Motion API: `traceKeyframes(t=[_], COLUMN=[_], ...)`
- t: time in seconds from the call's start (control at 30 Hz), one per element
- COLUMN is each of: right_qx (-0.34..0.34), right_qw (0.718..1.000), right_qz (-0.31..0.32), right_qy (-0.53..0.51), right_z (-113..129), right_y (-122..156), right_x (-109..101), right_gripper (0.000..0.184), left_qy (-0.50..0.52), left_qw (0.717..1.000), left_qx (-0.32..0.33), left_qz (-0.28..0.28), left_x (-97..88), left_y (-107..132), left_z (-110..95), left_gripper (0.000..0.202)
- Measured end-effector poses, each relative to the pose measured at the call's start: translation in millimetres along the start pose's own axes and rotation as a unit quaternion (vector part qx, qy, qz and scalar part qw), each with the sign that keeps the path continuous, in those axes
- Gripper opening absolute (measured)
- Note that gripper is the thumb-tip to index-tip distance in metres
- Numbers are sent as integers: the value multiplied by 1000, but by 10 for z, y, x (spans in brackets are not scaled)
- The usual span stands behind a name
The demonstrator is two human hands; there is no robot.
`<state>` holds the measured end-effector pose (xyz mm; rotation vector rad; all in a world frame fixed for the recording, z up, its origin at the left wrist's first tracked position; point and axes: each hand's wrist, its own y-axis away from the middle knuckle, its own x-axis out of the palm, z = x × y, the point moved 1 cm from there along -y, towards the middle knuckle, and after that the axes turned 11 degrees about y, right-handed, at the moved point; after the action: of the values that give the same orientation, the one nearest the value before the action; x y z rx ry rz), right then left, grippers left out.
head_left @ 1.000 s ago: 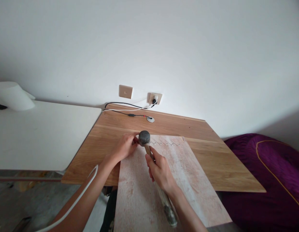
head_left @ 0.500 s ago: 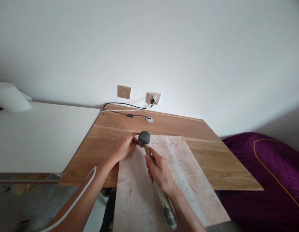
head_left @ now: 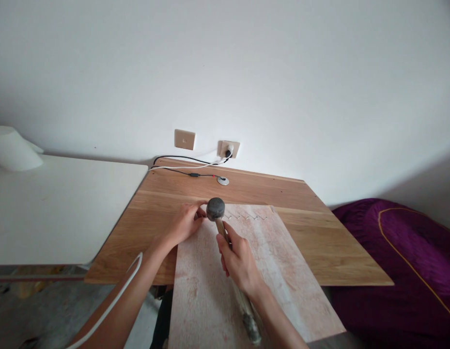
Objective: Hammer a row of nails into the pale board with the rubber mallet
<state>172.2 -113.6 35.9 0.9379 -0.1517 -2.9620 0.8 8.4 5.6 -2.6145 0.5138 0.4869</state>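
A mallet with a dark round head [head_left: 215, 209] and a worn wooden handle is gripped in my right hand [head_left: 239, 257], the fingers wrapped around the handle near the head. Under it lies a pale, reddish-stained wooden board [head_left: 206, 286]. My left hand [head_left: 188, 220] rests at the board's far left corner, fingers bent and pinched together beside the mallet head. What they hold, if anything, is hidden behind the head. Several thin nails [head_left: 246, 216] stand in a row across the board's far end, to the right of the mallet head.
Beneath the board is a wooden tabletop [head_left: 337, 257], with cables [head_left: 193, 174] running to a wall socket [head_left: 230, 149]. A white table [head_left: 65, 208] adjoins on the left, bearing a white object [head_left: 14, 148]. Purple fabric [head_left: 366, 261] bulges at the right.
The whole view has shifted slightly. Both hands and the mallet keep nearly the same places over the board.
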Motion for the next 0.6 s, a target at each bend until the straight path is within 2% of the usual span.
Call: traceKeyframes(t=[0.37, 0.47, 0.6], right_qx=[-2, 7, 44], right_qw=[1000, 998, 981], right_qz=[16, 8, -42], right_qy=[-5, -60, -184], right_z=[-2, 7, -68], right_y=[-24, 7, 209], right_x=[-22, -32, -111], right_gripper=[39, 46, 67], left_qy=[5, -1, -43], left_qw=[1000, 1000, 999], left_qx=[-1, 5, 12], left_qz=[-2, 0, -14], left_x=[13, 27, 32], left_y=[0, 3, 20], left_z=[39, 75, 85], left_gripper=[54, 50, 48])
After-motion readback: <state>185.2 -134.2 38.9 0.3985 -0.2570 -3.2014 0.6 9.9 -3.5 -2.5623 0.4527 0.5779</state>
